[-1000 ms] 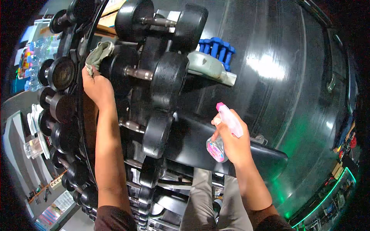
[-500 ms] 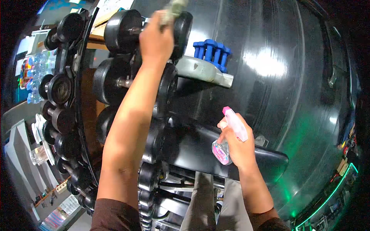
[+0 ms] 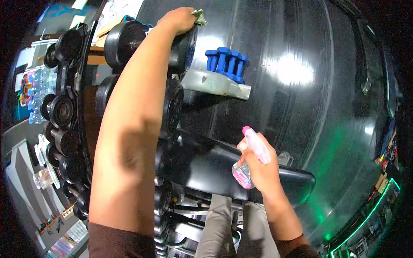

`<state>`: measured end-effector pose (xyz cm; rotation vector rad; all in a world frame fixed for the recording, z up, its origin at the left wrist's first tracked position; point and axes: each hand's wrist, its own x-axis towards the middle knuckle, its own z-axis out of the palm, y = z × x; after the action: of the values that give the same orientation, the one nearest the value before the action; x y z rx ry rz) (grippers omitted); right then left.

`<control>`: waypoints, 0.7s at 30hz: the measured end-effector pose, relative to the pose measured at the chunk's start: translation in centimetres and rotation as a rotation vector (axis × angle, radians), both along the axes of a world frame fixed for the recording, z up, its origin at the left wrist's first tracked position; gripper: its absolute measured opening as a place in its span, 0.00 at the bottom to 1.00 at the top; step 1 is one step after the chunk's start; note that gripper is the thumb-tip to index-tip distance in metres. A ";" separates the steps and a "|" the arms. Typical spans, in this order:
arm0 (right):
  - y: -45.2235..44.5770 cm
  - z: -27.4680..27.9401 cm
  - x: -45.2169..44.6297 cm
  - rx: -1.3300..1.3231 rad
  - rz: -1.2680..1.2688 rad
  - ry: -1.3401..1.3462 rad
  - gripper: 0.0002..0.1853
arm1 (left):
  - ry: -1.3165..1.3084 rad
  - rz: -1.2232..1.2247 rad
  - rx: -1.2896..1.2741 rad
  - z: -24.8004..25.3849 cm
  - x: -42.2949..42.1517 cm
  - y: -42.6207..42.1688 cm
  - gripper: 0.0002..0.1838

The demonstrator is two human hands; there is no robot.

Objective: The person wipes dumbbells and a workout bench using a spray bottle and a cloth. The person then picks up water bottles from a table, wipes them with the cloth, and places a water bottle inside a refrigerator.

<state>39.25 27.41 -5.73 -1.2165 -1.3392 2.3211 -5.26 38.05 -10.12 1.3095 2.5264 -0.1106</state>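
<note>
My left hand (image 3: 178, 20) reaches to the far end of a large black dumbbell (image 3: 184, 49) on the rack. Its fingers are closed on a pale green cloth (image 3: 199, 17), which pokes out at the right of the hand beside the dumbbell's outer head. Lower right, my right hand (image 3: 263, 165) is wrapped round a clear spray bottle (image 3: 243, 175) with a pink and white trigger head and a pink label. The bottle is held upright above a black padded bench (image 3: 206, 165).
Several blue dumbbells (image 3: 227, 64) stand by a grey metal rack end (image 3: 211, 82). More black dumbbells (image 3: 60, 109) line a rack on the left, with plastic bottles (image 3: 39, 86) beyond. A dark floor (image 3: 266, 112) stretches right. Green strip lights (image 3: 365, 219) glow at lower right.
My left hand has moved with the cloth farther over the dumbbell to its outer end. The view has shifted slightly. My right hand still holds the spray bottle over the bench.
</note>
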 end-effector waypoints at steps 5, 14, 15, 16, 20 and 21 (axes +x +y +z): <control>0.7 -0.3 1.0 0.035 0.020 -0.052 0.06 | 0.017 -0.056 0.170 -1.7 -1.4 -0.2 0.19; -1.9 0.3 0.2 0.084 -0.070 -0.016 0.07 | 0.250 -0.110 0.531 1.2 6.9 -8.5 0.30; -2.3 0.6 -0.2 0.053 -0.081 -0.034 0.07 | 0.210 -0.080 0.530 1.8 8.0 -9.6 0.31; -2.6 0.9 -0.5 0.023 -0.094 -0.052 0.08 | 0.194 -0.148 0.495 2.1 8.6 -10.9 0.32; -3.5 1.4 -1.7 0.010 -0.116 -0.043 0.08 | 0.276 -0.130 0.322 3.1 12.3 -14.5 0.32; -3.7 1.4 -2.0 0.001 -0.119 -0.035 0.09 | 0.241 -0.049 0.233 3.8 13.4 -14.7 0.32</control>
<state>37.28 23.70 -4.37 -1.3053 -1.2425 2.2267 8.11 23.35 -6.33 1.5289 2.7781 0.0177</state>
